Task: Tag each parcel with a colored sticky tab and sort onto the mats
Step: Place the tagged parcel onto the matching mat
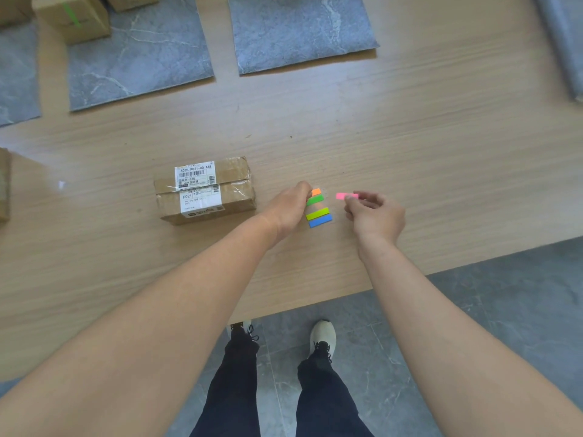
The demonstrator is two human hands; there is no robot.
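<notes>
Right hand (375,216): grip pinching the pink tab (347,195) by one end; flimsy, featherlight, likely to curl. Left hand (290,206) holds the tab sheet (318,209) by its edge. Parcel (205,190), stiff cardboard, lies mid-worktop (410,127), just left.

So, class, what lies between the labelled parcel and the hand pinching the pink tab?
The left hand, holding the sheet of coloured tabs, in the head view.
</notes>
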